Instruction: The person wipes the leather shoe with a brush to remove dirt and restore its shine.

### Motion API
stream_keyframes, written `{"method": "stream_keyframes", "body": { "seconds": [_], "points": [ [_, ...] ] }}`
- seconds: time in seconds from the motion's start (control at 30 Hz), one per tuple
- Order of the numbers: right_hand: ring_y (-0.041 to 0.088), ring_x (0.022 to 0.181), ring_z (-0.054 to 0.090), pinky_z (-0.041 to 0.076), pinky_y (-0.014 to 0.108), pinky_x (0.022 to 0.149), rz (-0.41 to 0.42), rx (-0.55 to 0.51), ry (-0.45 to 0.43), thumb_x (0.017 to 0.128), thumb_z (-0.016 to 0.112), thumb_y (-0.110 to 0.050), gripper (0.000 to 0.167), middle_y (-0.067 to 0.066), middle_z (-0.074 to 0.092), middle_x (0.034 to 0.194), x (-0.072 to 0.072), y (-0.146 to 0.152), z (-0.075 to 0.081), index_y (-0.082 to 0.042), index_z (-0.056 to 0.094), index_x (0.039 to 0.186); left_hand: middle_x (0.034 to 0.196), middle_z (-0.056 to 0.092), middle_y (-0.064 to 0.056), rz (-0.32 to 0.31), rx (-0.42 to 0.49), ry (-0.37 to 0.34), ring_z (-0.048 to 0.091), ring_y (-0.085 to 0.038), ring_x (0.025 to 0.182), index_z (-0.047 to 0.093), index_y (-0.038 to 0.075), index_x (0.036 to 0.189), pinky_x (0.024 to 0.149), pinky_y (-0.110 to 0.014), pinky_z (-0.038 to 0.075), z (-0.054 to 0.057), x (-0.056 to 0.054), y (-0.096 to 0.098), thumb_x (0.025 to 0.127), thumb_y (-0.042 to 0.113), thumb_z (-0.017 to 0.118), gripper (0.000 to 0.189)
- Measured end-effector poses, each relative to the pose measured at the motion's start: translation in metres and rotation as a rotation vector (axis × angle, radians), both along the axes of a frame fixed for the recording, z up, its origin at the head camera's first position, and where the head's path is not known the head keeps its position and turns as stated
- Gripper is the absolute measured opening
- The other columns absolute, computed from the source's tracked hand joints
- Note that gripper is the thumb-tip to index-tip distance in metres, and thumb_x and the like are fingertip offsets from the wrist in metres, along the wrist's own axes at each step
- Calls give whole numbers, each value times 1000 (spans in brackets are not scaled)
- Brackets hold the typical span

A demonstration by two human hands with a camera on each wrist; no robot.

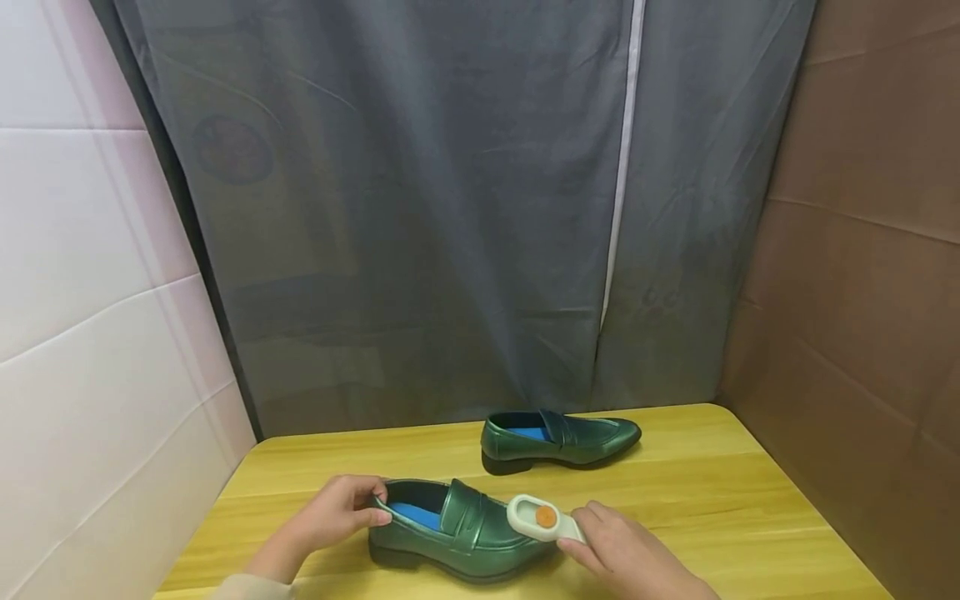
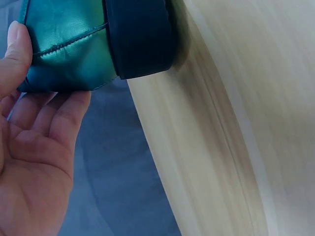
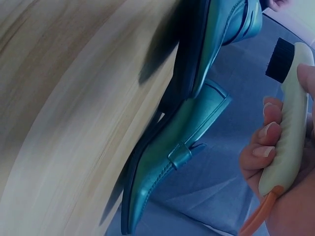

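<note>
A green loafer with a blue insole sits at the table's front, toe to the right. My left hand pinches its heel rim, thumb outside and fingers by the opening; the left wrist view shows the heel up close. In my right hand is a pale green shoe brush with an orange button, held over the loafer's toe. The right wrist view shows the brush's dark bristles and orange cord loop, with the fingers curled round the handle. There the bristles are apart from the shoe.
A matching green loafer stands farther back on the yellow wood-grain table, toe to the right. Behind the table hangs a grey curtain. A white panel is on the left and a brown one on the right.
</note>
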State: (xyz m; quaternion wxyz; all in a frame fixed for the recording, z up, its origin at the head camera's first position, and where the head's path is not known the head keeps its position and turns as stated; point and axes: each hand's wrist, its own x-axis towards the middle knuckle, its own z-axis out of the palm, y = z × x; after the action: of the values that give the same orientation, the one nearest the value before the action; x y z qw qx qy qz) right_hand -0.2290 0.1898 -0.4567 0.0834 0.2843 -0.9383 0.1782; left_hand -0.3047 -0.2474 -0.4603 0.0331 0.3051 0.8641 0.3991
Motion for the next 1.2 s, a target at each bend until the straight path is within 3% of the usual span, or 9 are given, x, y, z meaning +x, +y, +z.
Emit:
{"method": "stream_keyframes", "body": {
  "seconds": [0.1, 0.27, 0.6, 0.87, 1.2],
  "points": [
    [1, 78, 47, 50, 27, 69, -7, 8, -37, 103, 45, -58, 46, -14, 54, 90, -1, -2, 2, -16, 64, 107, 64, 32, 13, 0, -18, 18, 30, 4, 56, 61, 12, 86, 50, -18, 31, 2, 0, 8, 90, 26, 76, 20],
    [1, 79, 47, 50, 26, 70, -7, 7, -94, 102, 42, -61, 50, -14, 54, 91, -2, -5, 5, -17, 64, 109, 66, 35, 12, -8, -41, 32, 29, 3, 57, 62, 14, 84, 52, -18, 29, 5, 1, 21, 89, 27, 76, 21],
    [1, 80, 46, 50, 26, 71, 2, 7, -82, 103, 43, -59, 46, -14, 53, 90, -4, -12, 6, -18, 63, 107, 64, 38, 11, 8, -60, -11, 33, 2, 57, 62, 11, 85, 52, -19, 32, 12, 1, 35, 90, 29, 75, 23],
    [2, 79, 46, 49, 26, 69, 15, 11, -101, 103, 41, -60, 49, -13, 53, 91, -7, -14, 6, -17, 63, 106, 64, 41, 11, 29, -77, -23, 35, 1, 57, 62, 11, 86, 52, -19, 34, 13, 0, 39, 91, 30, 75, 23],
    [4, 83, 48, 52, 29, 75, -5, 41, -123, 102, 40, -64, 55, -12, 56, 94, -7, -17, 9, -15, 64, 110, 63, 40, 10, 11, -72, -32, 36, 1, 57, 62, 10, 84, 53, -18, 35, 12, -3, 49, 93, 29, 73, 24]
  ]
}}
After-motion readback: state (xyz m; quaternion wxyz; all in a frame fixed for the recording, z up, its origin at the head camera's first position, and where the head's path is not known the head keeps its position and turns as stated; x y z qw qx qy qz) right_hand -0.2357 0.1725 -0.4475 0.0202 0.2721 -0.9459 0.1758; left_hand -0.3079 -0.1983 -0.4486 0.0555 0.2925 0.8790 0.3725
